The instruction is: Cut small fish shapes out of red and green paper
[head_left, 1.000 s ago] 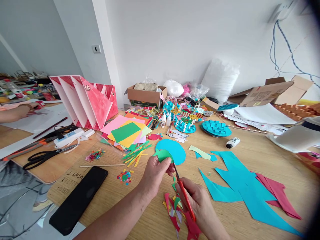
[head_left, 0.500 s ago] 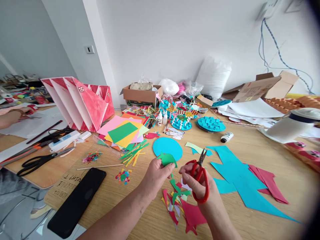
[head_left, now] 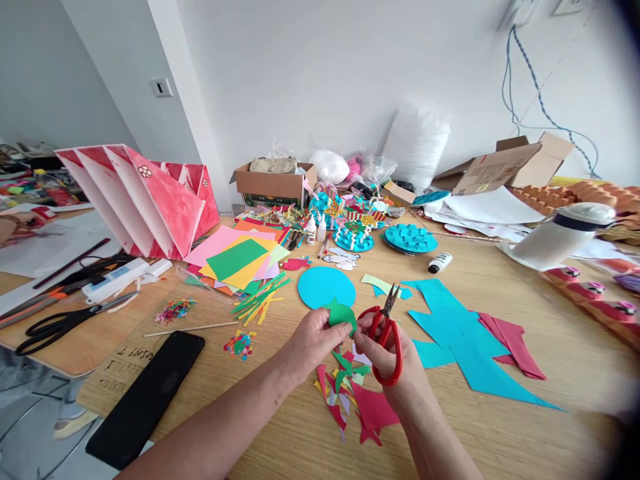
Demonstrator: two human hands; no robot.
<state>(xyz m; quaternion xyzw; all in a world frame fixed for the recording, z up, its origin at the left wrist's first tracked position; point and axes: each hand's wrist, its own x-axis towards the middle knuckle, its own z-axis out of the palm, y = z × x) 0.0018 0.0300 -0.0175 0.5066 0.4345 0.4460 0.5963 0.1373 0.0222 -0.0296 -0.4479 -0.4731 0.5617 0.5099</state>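
Observation:
My left hand (head_left: 316,337) pinches a small cut piece of green paper (head_left: 342,315) above the table. Close beside it, my right hand (head_left: 387,357) is closed around red-handled scissors (head_left: 395,340), their blades pointing up and away from the paper. The right fingertips are at the green piece's right edge; whether they grip it I cannot tell. Below both hands lie red, green and purple paper scraps (head_left: 373,405). Just beyond the green piece is a blue paper circle (head_left: 327,288). To the right, a large blue paper offcut (head_left: 457,327) overlaps folded red paper (head_left: 517,347).
A black phone (head_left: 150,393) and black scissors (head_left: 70,320) lie left, near a red-and-white rack (head_left: 145,207). Colored sheets (head_left: 237,261), glue bottles (head_left: 311,231) and blue decorated plates (head_left: 410,239) stand farther back. A white jug (head_left: 565,237) is at right. Another person's hand (head_left: 25,223) shows far left.
My right hand has come in toward the left, its fingertips now meeting the green paper. The whole view has shifted slightly, with things on the table appearing farther left.

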